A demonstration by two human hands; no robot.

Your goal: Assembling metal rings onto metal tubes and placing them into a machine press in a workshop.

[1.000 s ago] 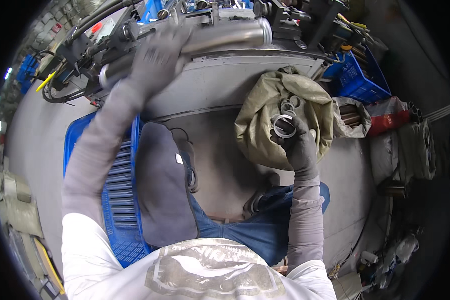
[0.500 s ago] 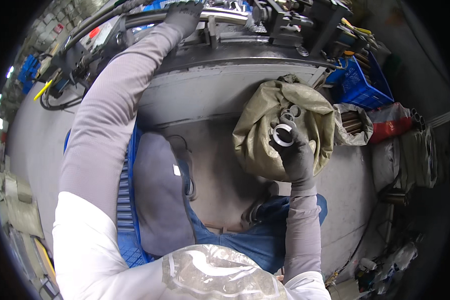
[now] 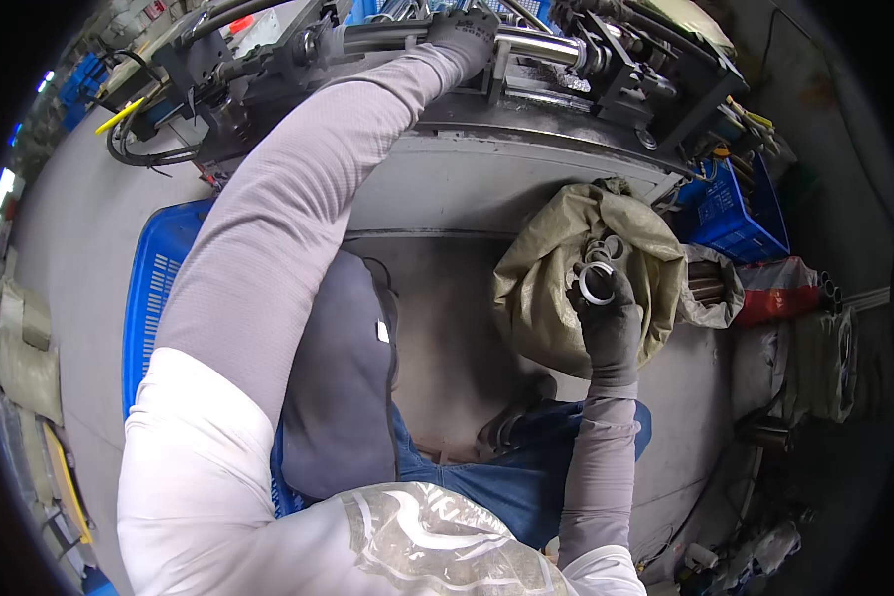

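Observation:
My left hand, in a dark grey glove, is closed over a shiny metal tube that lies along the machine at the top of the view. Its fingertips are partly hidden behind the tube. My gloved right hand grips a pale metal ring between thumb and fingers, with the ring's open face turned up. That hand is over the mouth of an olive woven sack. More rings show inside the sack just beyond my fingers.
A blue slatted basket stands on my left, partly behind my arm. Right of the sack are a smaller sack of brown tubes, a red sack and a blue crate. Black hoses hang from the machine's left end.
The view has shifted, so the machine and sack appear farther right. My left hand remains on the tube, and my right hand still grips the ring over the sack.

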